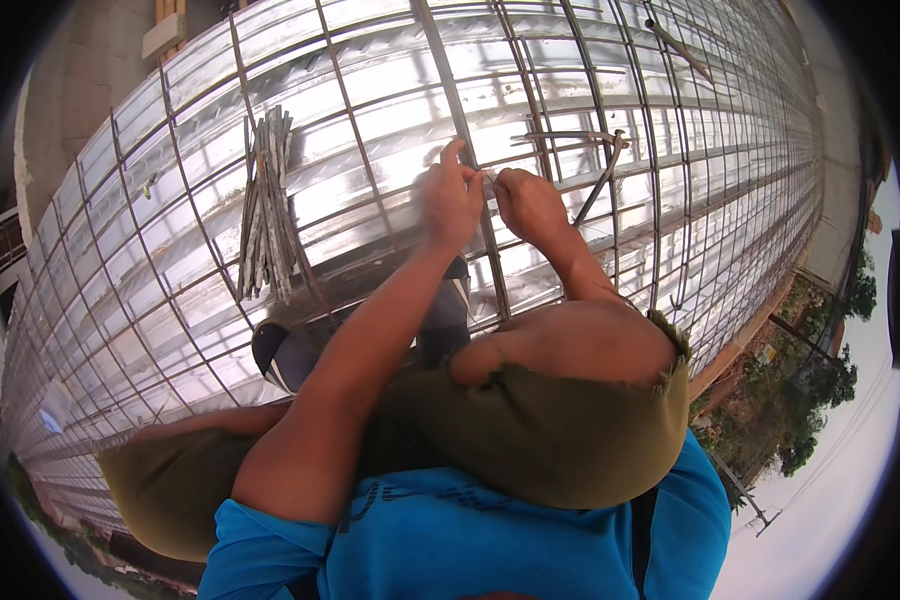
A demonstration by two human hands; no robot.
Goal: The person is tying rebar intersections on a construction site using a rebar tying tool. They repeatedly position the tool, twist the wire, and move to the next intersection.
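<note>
My left hand (450, 199) and my right hand (531, 204) meet at a long steel reinforcing bar (450, 82) in front of me. A short thin wire (489, 177) runs between their fingertips, pinched on both sides, beside the bar. The left index finger points up along the bar, and that hand is slightly blurred. Just past my right hand, a pair of end-cutting nippers (613, 154) rests on the rebar mesh with its handles spread. To the left, a bundle of thin grey strips (268, 210) lies across the bars.
Rebar mesh (352, 112) spreads over shiny ribbed metal decking (390, 67) all around me. My shoes (277, 349) stand among the bars. A short pipe (679, 51) lies at the upper right. The deck's edge (750, 334) runs along the right, with trees beyond. A concrete wall (82, 90) stands upper left.
</note>
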